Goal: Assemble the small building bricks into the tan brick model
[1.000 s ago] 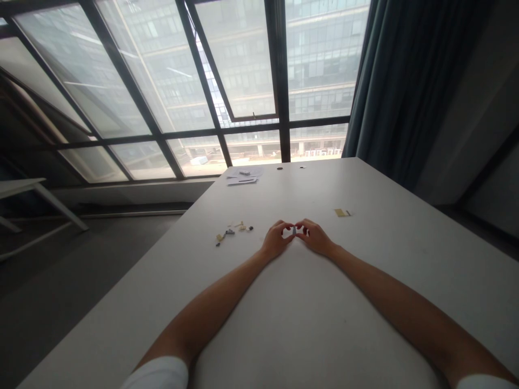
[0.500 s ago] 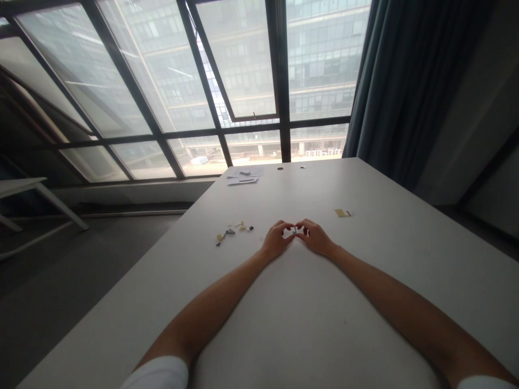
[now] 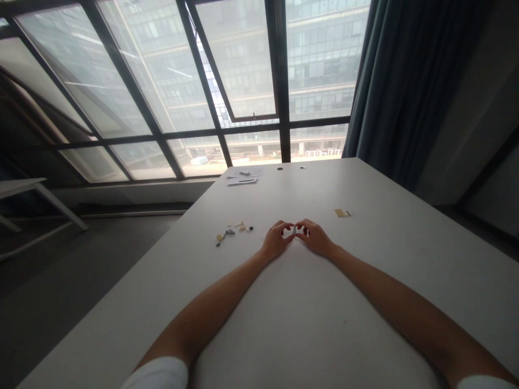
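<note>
Between my fingertips is a small grey piece (image 3: 294,230), probably a toy building brick, too small to make out in detail. My left hand (image 3: 277,238) pinches it from the left with thumb and forefinger. From the right, my right hand (image 3: 313,236) grips it the same way, so the two hands nearly meet just over the table. To the left of my left hand lies a loose group of small pieces: a yellowish one (image 3: 219,237), a grey one (image 3: 230,232), a cream one (image 3: 242,228) and a dark one (image 3: 250,228), among several others.
The white table (image 3: 275,319) stretches toward the windows. A flat tan piece (image 3: 343,213) lies at the right. Papers (image 3: 242,181) with small items on them rest at the far left edge, and a dark round thing (image 3: 279,168) sits near the back. A blue curtain (image 3: 389,92) hangs behind.
The grey piece between my fingertips looks slightly turned. Both hands and arms are almost where they were, and the loose pieces have not moved.
</note>
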`<action>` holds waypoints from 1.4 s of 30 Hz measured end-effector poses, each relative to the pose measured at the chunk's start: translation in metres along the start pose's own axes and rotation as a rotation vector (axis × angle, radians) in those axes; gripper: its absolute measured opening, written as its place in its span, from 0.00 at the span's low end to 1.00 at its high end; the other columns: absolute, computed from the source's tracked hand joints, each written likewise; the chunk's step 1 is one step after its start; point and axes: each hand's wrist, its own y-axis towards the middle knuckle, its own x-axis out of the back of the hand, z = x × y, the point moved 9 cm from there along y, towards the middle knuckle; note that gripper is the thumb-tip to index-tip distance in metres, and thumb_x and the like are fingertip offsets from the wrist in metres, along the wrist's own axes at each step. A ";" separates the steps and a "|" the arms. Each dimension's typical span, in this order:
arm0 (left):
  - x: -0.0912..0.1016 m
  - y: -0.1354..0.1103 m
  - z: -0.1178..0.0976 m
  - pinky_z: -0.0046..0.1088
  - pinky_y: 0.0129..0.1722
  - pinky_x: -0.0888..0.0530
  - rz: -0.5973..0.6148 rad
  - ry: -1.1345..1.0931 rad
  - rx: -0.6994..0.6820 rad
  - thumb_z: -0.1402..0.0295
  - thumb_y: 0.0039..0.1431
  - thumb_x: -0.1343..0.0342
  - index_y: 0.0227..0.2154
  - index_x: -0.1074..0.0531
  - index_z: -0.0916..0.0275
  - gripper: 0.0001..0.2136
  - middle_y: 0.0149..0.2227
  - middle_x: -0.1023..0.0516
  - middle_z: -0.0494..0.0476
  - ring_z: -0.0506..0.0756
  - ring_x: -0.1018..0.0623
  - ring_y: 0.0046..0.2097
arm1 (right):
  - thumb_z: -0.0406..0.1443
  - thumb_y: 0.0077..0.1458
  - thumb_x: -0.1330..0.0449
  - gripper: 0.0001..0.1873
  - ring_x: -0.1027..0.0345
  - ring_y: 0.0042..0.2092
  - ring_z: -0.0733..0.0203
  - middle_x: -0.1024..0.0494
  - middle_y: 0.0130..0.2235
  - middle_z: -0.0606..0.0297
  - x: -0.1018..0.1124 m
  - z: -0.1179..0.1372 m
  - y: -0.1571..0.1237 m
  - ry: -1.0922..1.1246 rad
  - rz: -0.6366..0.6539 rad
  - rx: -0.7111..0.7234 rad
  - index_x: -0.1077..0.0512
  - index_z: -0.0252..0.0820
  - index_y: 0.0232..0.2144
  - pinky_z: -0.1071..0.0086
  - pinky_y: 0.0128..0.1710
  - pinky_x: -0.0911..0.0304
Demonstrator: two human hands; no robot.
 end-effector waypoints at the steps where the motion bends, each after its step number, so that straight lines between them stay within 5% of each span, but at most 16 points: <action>1: 0.000 0.000 0.000 0.26 0.35 0.29 -0.002 -0.001 0.004 0.71 0.55 0.35 0.46 0.22 0.59 0.14 0.38 0.23 0.53 0.50 0.29 0.32 | 0.32 0.57 0.35 0.11 0.33 0.32 0.63 0.24 0.40 0.64 0.000 0.000 0.000 -0.002 -0.004 0.000 0.27 0.43 0.43 0.68 0.37 0.35; 20: 0.002 0.001 0.006 0.26 0.35 0.31 -0.013 0.019 0.039 0.71 0.57 0.38 0.34 0.21 0.61 0.03 0.32 0.23 0.52 0.50 0.28 0.31 | 0.31 0.56 0.36 0.11 0.33 0.31 0.63 0.23 0.39 0.64 0.003 -0.003 0.000 -0.067 -0.049 -0.040 0.27 0.43 0.43 0.67 0.38 0.35; 42: 0.000 0.000 0.004 0.26 0.35 0.32 0.007 0.010 0.021 0.72 0.57 0.39 0.31 0.21 0.61 0.02 0.30 0.23 0.52 0.50 0.28 0.32 | 0.31 0.56 0.34 0.11 0.32 0.32 0.63 0.24 0.40 0.65 0.002 0.000 0.001 -0.082 -0.022 -0.034 0.27 0.43 0.43 0.67 0.39 0.36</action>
